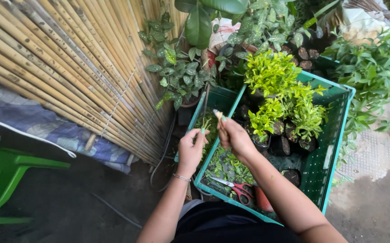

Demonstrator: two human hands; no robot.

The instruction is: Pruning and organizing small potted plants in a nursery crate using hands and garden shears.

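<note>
My left hand (190,148) pinches a small green plant cutting (205,123) by its stem, above the left edge of a green plastic crate (336,135). My right hand (233,135) is closed on a short pale stem piece (218,114) that sticks up from the fingers. Both hands are close together over the crate's left part. Below them a pile of cut green leaves (224,164) lies in the crate. Red-handled scissors (236,187) rest on the crate's near edge, next to my right forearm.
Small black pots of yellow-green plants (285,105) fill the crate's right part. A bamboo screen (69,67) leans at left, with a green plastic chair (1,180) below it. Spotted-leaf plants (177,72) and other foliage (375,67) surround the crate. Grey ground lies at right.
</note>
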